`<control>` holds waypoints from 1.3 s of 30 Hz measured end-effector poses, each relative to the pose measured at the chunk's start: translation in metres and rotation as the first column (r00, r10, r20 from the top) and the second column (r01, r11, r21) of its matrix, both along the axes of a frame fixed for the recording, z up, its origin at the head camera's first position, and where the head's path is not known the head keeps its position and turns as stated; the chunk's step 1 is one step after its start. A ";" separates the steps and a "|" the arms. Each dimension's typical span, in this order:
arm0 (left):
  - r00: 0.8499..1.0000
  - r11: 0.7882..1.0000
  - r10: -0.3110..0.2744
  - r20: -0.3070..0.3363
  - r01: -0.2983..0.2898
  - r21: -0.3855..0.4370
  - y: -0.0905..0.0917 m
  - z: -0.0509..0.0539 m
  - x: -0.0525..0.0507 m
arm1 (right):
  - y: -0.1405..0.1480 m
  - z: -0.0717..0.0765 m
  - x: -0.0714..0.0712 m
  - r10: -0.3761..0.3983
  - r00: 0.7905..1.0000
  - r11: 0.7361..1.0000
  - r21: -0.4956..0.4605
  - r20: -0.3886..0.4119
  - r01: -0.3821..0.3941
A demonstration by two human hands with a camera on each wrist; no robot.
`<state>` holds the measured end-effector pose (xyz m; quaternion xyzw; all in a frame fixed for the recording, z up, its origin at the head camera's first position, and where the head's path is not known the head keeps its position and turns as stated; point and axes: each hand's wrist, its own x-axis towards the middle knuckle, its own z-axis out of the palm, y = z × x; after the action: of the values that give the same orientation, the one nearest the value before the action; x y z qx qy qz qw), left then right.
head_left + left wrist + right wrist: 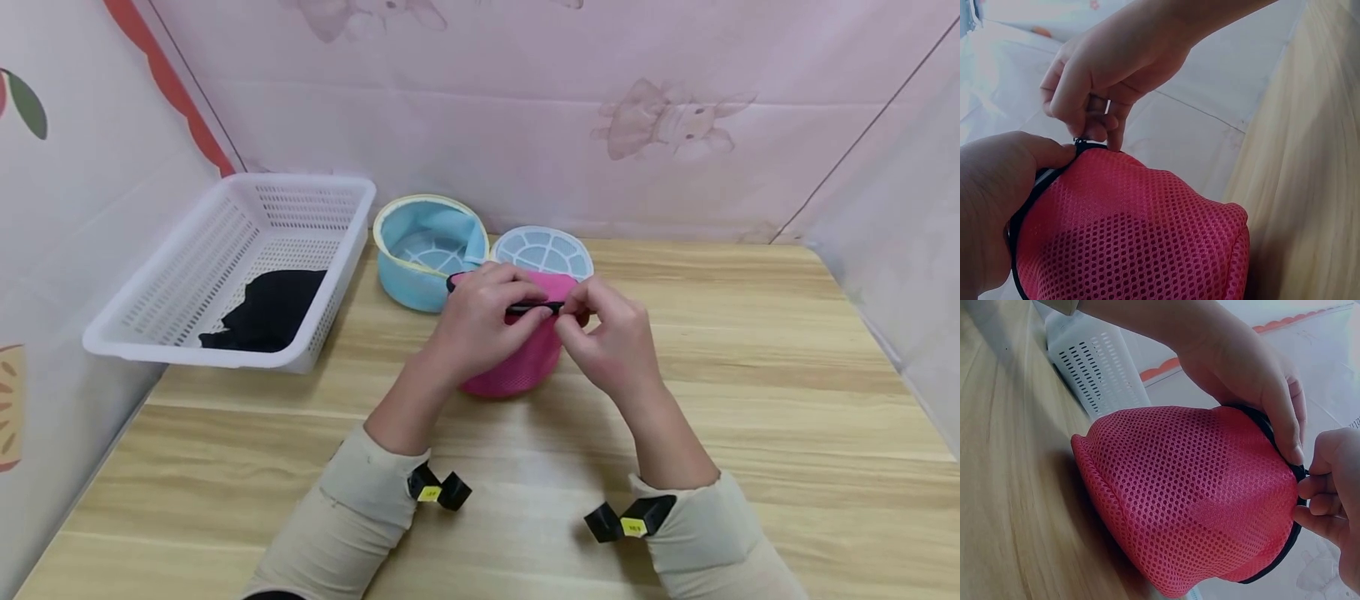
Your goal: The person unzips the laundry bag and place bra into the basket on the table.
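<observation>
A pink mesh laundry bag point(510, 371) with black zipper trim stands on the table between my two hands. In the head view my left hand point(483, 312) grips its black rim, thumb on the near side. My right hand point(611, 333) pinches the trim just to the right of the left thumb. The right wrist view shows the bag's mesh side point(1179, 481), with the right fingertips point(1319, 506) at the black edge. What the right fingers pinch, perhaps a zipper pull, is mostly hidden. The bag's inside cannot be seen.
A white perforated basket point(300, 358) with a black cloth point(273, 308) in it stands at the left. Behind the bag are an open light-blue mesh bag point(408, 283) and its round white-ribbed lid point(543, 246). A pink patterned sheet point(510, 150) hangs along the table's back.
</observation>
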<state>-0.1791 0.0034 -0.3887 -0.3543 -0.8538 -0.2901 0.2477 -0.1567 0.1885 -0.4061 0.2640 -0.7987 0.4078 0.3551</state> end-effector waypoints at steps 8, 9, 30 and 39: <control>1.000 0.999 0.010 -0.023 -0.011 -0.032 0.003 0.000 0.002 | -0.002 0.000 0.001 -0.002 1.000 1.000 0.024 -0.026 0.003; 0.999 0.999 0.010 -0.031 -0.011 -0.035 0.003 0.000 0.002 | -0.002 0.000 0.001 -0.001 1.000 1.000 0.023 -0.029 0.002; 0.996 0.997 -0.027 -0.090 0.033 0.063 0.003 -0.009 -0.005 | 0.003 0.003 0.000 -0.050 0.998 0.999 -0.013 -0.041 0.049; 0.990 0.987 -0.085 -0.110 0.099 0.126 0.001 -0.012 -0.008 | 0.007 0.005 0.002 -0.106 0.993 0.994 -0.012 -0.055 0.105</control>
<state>-0.1870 0.0049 -0.4006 -0.3910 -0.8015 -0.3378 0.3011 -0.1548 0.1953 -0.4015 0.2309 -0.7995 0.3847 0.3993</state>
